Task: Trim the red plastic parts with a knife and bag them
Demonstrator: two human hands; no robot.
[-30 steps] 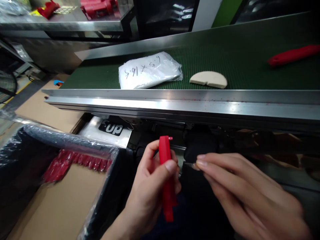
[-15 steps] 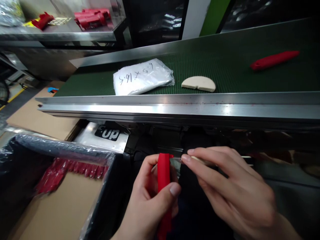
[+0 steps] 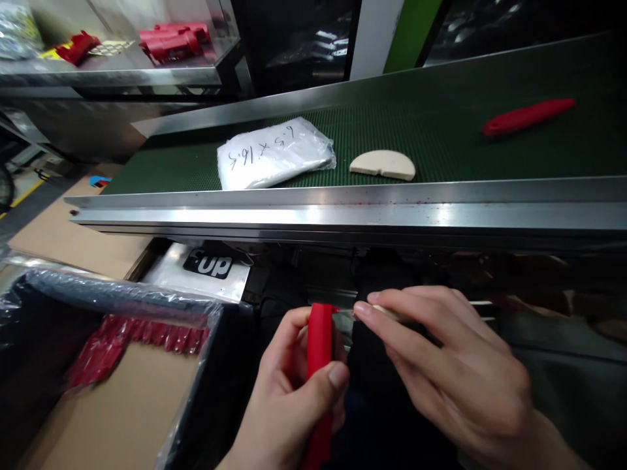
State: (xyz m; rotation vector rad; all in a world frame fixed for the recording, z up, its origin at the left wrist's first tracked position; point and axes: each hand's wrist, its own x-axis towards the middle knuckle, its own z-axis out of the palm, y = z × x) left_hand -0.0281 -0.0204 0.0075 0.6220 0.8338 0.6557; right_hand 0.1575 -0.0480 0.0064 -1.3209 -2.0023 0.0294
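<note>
My left hand [image 3: 289,391] is wrapped around a long red plastic part [image 3: 319,346], holding it upright with the thumb across its near face. A tiny red nub or shaving sticks out at the part's upper right edge. Between thumb and fingers, my right hand [image 3: 455,365] pinches a thin knife with a pale handle [image 3: 386,312]. Its narrow blade points left at the red part's top edge, close to the nub; whether it touches, I cannot tell. Most of the handle is hidden behind the fingers.
Ahead runs a green conveyor belt [image 3: 431,124] with a metal edge. On it lie a white plastic packet [image 3: 274,153], a beige half-round piece [image 3: 383,164] and another red part [image 3: 529,117]. At lower left, a plastic-lined box [image 3: 147,391] holds several bagged red parts [image 3: 102,349].
The view has shifted slightly, moving the belt items a little left in the picture. Both hands keep nearly the same hold, and the small red nub still shows at the part's edge.
</note>
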